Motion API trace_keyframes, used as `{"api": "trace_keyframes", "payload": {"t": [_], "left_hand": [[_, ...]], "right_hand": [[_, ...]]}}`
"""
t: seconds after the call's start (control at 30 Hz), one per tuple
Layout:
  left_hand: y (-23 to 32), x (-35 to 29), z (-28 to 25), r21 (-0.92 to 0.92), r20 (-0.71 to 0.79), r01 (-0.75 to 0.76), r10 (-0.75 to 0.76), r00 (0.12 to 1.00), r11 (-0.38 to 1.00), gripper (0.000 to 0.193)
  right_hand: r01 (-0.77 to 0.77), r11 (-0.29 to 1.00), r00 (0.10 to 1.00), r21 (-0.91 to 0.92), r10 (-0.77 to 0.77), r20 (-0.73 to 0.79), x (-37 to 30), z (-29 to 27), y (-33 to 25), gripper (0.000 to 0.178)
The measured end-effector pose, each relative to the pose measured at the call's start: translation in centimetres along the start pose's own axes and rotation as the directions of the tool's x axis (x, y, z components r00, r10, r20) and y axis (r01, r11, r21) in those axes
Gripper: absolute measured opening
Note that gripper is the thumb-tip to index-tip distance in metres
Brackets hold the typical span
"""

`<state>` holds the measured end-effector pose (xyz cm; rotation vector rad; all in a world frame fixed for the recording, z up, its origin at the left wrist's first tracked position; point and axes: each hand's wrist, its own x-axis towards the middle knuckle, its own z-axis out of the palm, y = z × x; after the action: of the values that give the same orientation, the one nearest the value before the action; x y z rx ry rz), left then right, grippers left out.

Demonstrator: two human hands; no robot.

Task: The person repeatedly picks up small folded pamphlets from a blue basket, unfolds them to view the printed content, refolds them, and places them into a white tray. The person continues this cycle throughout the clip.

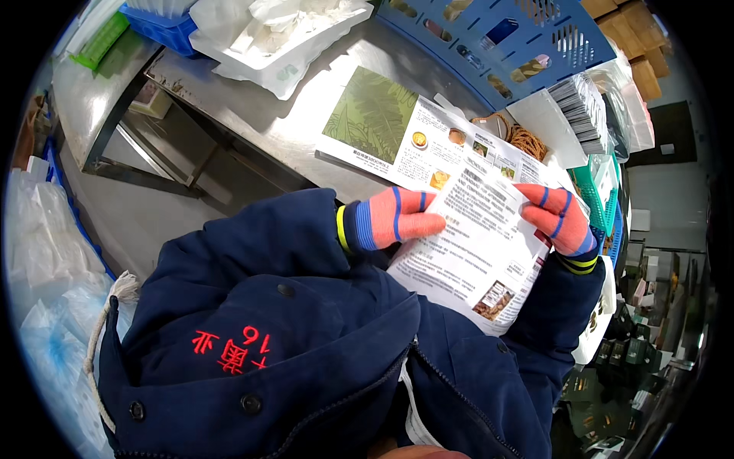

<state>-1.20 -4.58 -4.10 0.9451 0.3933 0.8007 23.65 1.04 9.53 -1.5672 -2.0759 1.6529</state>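
My left fingers (pixel 422 225) and right fingers (pixel 535 194) pinch the printed sheet (pixel 478 233) at opposite sides, likely steadying it by the near edge of the surface (pixel 256 115).

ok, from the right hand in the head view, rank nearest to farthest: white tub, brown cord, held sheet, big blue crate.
From the right hand:
1. Held sheet: in its grasp, to its left.
2. Brown cord: just beyond the hand, slightly left.
3. Big blue crate: behind the cord.
4. White tub: far left, upper part of the view.
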Motion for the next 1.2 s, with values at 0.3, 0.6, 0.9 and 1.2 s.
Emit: {"api": "trace_keyframes", "payload": {"t": [0.3,0.6,0.9,1.2], "left_hand": [[-0.1,1.3,-1.0,0.473,-0.185,-0.008,0.108,0.977,0.881,0.026],[3.8,0.2,-2.5,0.398,-0.122,-0.013,0.066,0.990,0.917,0.036],[5.7,1.0,2.7,0.938,0.262,-0.313,0.292,0.920,0.146,0.057],[2.3,3.7,0.7,0.685,0.067,-0.406,0.504,0.861,0.604,0.078]], "right_hand": [[-0.045,0.999,0.976,0.027,0.050,-0.210,1.0,0.8,1.5,0.029],[0.187,0.981,0.972,0.041,-0.179,-0.151,3.0,1.1,-0.1,0.025],[0.401,0.916,0.844,0.000,-0.370,-0.388,5.3,1.7,1.4,0.015],[0.480,0.876,0.841,-0.035,-0.472,-0.263,4.7,2.8,-0.9,0.020]]}}
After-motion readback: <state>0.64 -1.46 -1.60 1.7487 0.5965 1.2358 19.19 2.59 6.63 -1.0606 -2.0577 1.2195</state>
